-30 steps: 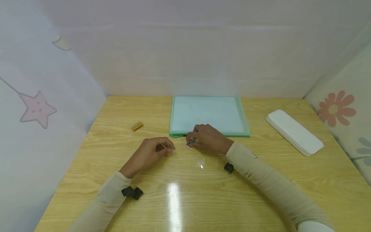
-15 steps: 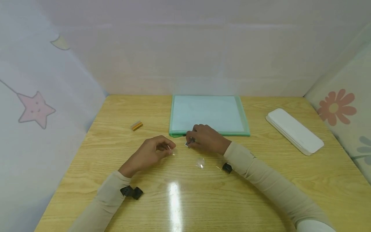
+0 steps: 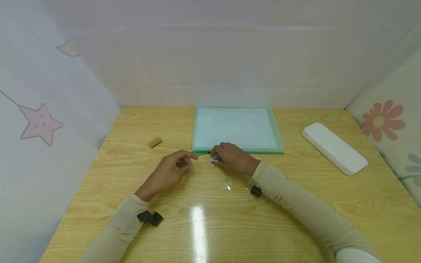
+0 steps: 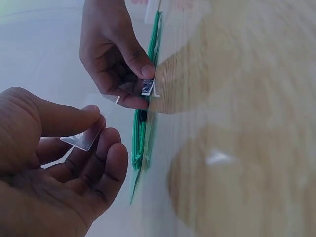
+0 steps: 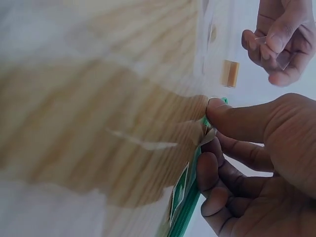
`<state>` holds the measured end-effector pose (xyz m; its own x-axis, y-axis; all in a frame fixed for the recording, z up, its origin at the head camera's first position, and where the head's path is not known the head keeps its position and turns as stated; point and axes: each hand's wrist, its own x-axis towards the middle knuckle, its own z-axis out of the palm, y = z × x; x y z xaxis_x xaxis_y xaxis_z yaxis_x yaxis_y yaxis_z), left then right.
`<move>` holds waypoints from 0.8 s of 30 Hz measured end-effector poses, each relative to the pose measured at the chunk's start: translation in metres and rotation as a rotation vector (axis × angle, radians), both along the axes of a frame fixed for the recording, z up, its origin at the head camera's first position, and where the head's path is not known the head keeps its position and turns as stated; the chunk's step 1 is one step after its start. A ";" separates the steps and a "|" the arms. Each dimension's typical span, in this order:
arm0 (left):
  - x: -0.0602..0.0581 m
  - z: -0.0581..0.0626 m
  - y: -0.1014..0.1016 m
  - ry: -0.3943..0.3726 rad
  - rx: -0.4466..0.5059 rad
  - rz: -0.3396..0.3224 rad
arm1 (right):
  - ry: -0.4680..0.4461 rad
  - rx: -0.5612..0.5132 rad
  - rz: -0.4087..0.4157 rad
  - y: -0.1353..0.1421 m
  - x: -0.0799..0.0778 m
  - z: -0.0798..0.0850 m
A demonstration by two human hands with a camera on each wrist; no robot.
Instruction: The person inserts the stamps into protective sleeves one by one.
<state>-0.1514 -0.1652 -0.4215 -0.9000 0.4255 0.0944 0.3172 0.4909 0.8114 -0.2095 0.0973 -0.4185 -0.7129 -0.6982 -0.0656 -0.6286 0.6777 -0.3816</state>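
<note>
My left hand (image 3: 167, 173) pinches a small clear plastic piece (image 4: 81, 140) between thumb and fingers, above the table. To its right, my right hand (image 3: 231, 159) pinches a small printed card (image 3: 214, 160) with a white border, close to the front edge of a green-edged zip pouch (image 3: 235, 128). In the left wrist view the card's dark print shows under the right thumb. The right wrist view shows the card edge-on, and a second white-bordered piece (image 5: 178, 195) near the green zip; its kind is unclear.
A clear plastic scrap (image 3: 227, 185) lies on the wooden table (image 3: 171, 226) between the forearms, with another glint by the right wrist. An orange-and-grey block (image 3: 155, 142) lies at left. A long white case (image 3: 333, 148) sits at right. Printed cloth walls enclose the table.
My left hand has shifted slightly up and its index finger has straightened; the clear piece below its fingertips no longer shows in the head view. My right hand has barely moved, tilting the card.
</note>
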 end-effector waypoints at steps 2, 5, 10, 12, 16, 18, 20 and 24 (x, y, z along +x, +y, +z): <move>0.001 0.000 -0.001 -0.001 -0.003 0.006 | 0.000 -0.006 0.006 0.000 0.000 0.000; 0.001 0.000 -0.001 0.001 0.004 0.015 | 0.029 -0.004 0.027 0.000 0.001 0.001; 0.001 0.000 -0.001 -0.003 0.016 0.044 | 0.050 -0.034 0.050 0.003 0.001 0.002; 0.002 0.000 -0.001 -0.017 0.025 0.062 | 0.040 -0.045 0.051 0.004 0.000 0.002; 0.002 0.000 0.000 -0.025 0.033 0.097 | 0.012 -0.071 0.057 0.005 -0.001 0.004; 0.001 0.000 0.000 -0.019 0.031 0.110 | -0.006 -0.110 0.062 0.006 0.000 0.008; 0.001 0.000 -0.001 -0.015 0.033 0.118 | -0.023 -0.172 0.062 0.006 0.001 0.012; 0.001 0.002 0.000 -0.008 0.056 0.122 | -0.088 -0.352 0.064 0.005 0.005 0.022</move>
